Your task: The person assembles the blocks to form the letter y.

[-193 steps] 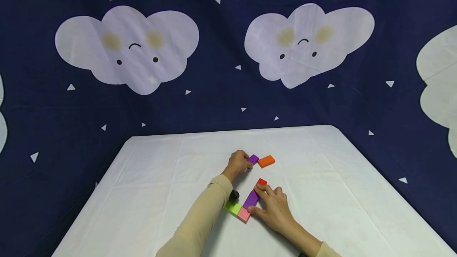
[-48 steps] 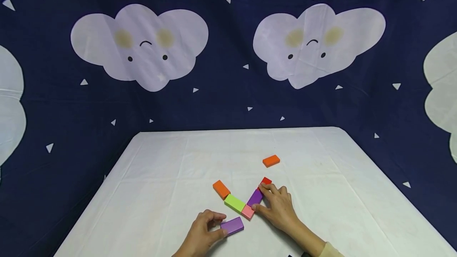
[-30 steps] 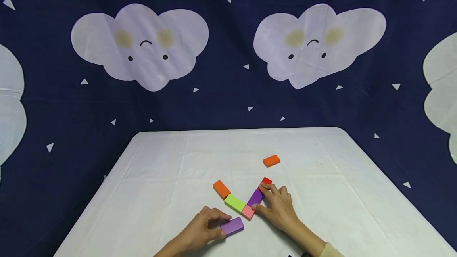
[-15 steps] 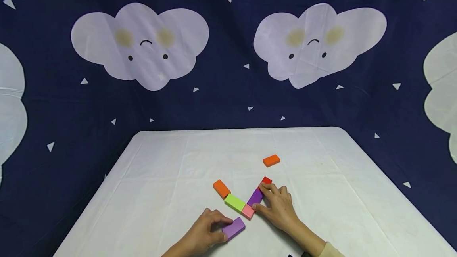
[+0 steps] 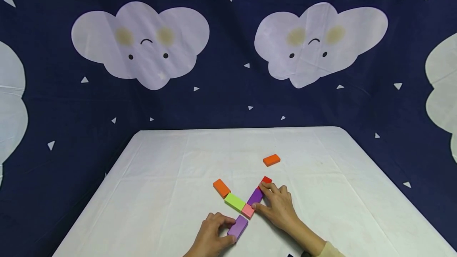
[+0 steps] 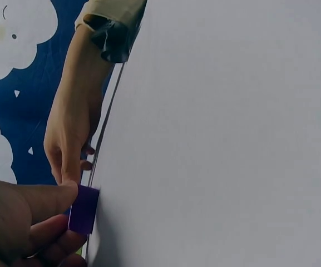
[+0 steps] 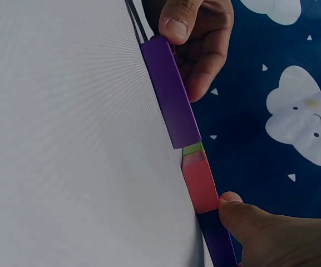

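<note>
My left hand (image 5: 210, 235) pinches a light purple block (image 5: 237, 227) between thumb and fingers, just on the near side of a pink block (image 5: 248, 210). In the right wrist view this purple block (image 7: 171, 94) lines up close to the pink one. My right hand (image 5: 282, 209) holds a darker purple block (image 5: 255, 197), thumb by its joint with the pink block and forefinger by a red block (image 5: 266, 179). A green block (image 5: 235, 202) runs from the pink one to an orange block (image 5: 221, 188), all forming a V.
A second orange block (image 5: 271, 160) lies apart, farther back on the white-covered table (image 5: 160, 177). Behind the table hangs a dark blue cloth (image 5: 228, 43) printed with clouds.
My left hand has brought the light purple block from beside the far orange block to the near side of the V, then turned it lengthwise toward the pink block. The right hand stays put.
</note>
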### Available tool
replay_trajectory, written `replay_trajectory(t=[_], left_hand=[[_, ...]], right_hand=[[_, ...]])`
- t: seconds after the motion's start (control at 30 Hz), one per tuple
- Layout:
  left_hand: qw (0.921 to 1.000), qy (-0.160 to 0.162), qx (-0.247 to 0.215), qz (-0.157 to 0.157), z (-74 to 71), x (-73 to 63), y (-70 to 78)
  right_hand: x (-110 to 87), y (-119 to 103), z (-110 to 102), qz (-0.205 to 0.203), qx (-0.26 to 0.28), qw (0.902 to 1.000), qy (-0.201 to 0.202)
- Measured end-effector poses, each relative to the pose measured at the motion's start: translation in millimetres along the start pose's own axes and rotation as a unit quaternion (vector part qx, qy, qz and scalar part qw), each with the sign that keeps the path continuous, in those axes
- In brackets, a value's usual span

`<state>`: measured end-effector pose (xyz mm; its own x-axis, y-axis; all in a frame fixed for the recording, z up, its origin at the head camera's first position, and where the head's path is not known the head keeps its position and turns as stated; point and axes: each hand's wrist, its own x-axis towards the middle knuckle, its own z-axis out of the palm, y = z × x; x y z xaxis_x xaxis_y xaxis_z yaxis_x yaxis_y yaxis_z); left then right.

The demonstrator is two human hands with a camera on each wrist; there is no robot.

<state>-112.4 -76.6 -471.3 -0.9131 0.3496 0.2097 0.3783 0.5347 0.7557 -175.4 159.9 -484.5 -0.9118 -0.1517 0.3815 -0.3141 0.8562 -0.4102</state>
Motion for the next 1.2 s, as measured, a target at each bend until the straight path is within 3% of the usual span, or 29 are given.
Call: replay_trajectory(t=[0.5,0.8,1.2], left_hand=[[0.9980,0.055,0.029,0.008,13.1,-0.2,5.0],[0.9986,0.045,0.021,-0.018,14.7,0.4,8.8],[0.9988,0.038,0.021,-0.024,15.9,0.7,8.1]], right_hand=[[0.4,1,2,-0.002,0.001,1.0000,0.007],[0.3,1,2,0.006,0.002,1.0000,-0.002],[0.2,2,3,0.003,-0.001,1.0000,0.001]])
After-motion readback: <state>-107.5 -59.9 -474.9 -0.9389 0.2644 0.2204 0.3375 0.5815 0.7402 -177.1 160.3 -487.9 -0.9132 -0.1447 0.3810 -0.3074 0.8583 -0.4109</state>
